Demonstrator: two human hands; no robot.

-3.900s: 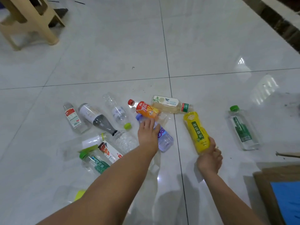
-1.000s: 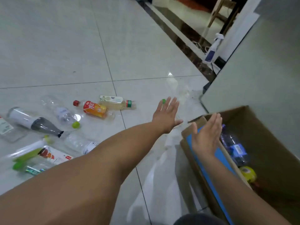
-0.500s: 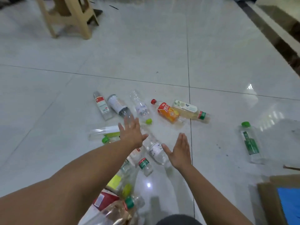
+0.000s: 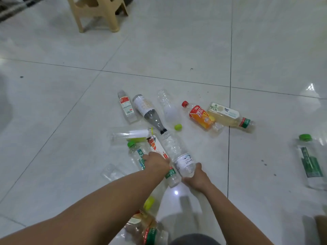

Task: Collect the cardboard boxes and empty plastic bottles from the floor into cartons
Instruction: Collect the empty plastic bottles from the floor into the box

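plastic bottles (image 4: pixel 167 103) strewn on the floor, one in the right grip

the bottles lie on their sides in a loose cluster on the glossy white tiled floor (image 4: pixel 177 50). the right grip (image 4: pixel 196 177) is curled round the base of a clear crumpled bottle (image 4: pixel 184 161) with a white label, and nothing shows inside it. the left grip (image 4: pixel 155 163) is just beside it, knuckles up, on top of a red-and-white labelled bottle (image 4: pixel 155 145) and a green-banded bottle (image 4: pixel 171 175). its fingers are hidden, so i cannot tell whether it has hold of either.

beyond the grips lie a dark-tinted bottle (image 4: pixel 150 112) with a black cap, a small clear bottle (image 4: pixel 126 106) with a red and white label, an orange-labelled bottle (image 4: pixel 200 115) with a red cap, and touching that, a pale yellowish bottle (image 4: pixel 228 115). a green-capped bottle (image 4: pixel 136 152) sits just left of the left grip. another green-capped one (image 4: pixel 309 161) lies well apart at the right. more bottles (image 4: pixel 146 228) lie blurred at the bottom edge. a tan plastic stool (image 4: pixel 99 13) stands far back.
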